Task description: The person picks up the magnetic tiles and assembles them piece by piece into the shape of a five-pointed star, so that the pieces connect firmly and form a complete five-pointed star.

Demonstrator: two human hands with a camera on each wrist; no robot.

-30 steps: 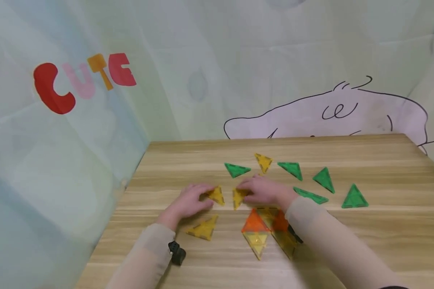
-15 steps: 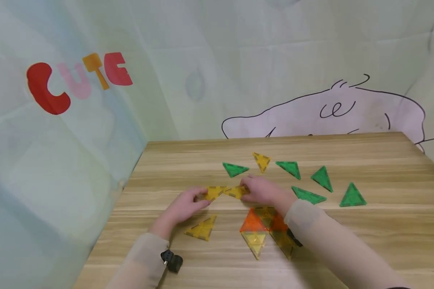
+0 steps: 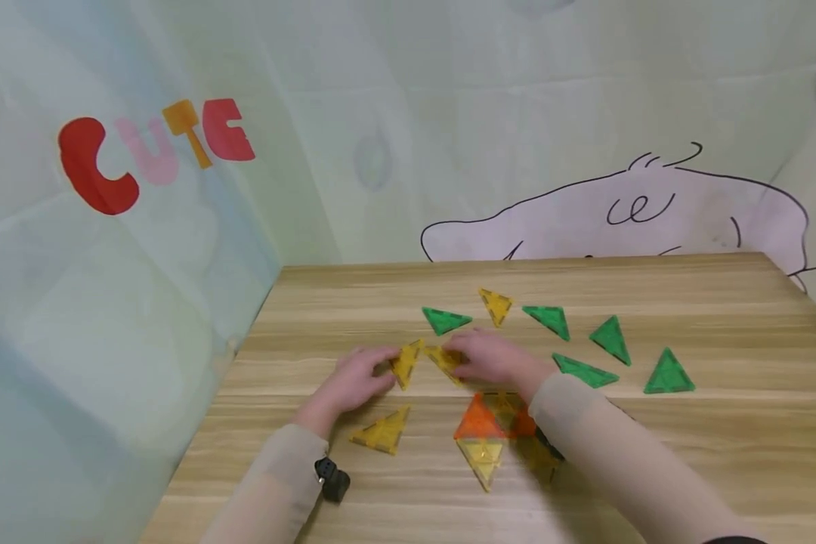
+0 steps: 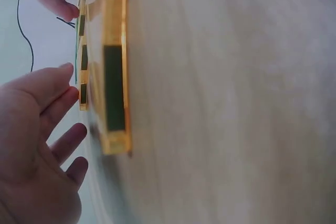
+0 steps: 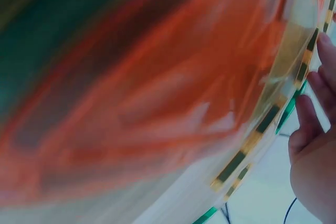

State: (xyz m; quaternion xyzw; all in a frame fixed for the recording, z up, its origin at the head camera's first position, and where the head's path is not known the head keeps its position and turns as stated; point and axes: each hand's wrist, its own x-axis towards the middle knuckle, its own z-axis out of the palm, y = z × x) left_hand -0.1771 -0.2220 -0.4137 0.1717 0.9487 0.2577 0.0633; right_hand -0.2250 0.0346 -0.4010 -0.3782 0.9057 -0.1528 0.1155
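Observation:
My left hand [image 3: 355, 379] pinches a yellow triangular magnetic tile [image 3: 406, 366] near the middle of the wooden table. In the left wrist view, its fingertips [image 4: 67, 72] meet the tile's far edge. Facing it, my right hand [image 3: 488, 355] grips another yellow triangular magnetic tile [image 3: 442, 361], partly covered by the fingers. The two tiles lie side by side with their upper corners close together. Nearer me, an orange tile [image 3: 478, 420] and a pale yellow tile [image 3: 483, 459] belong to a joined group, which my right forearm partly hides.
A loose yellow tile [image 3: 384, 431] lies beside my left wrist. Behind the hands are a green tile [image 3: 445, 320] and a yellow tile [image 3: 496, 306]. Several more green tiles [image 3: 669, 372] spread to the right. A printed cloth [image 3: 353, 113] hangs behind the table [image 3: 326, 291].
Both held yellow tiles have turned under the fingers. They lay upright apart, then swung flat with corners meeting, and now slant, with a gap opening between them towards me.

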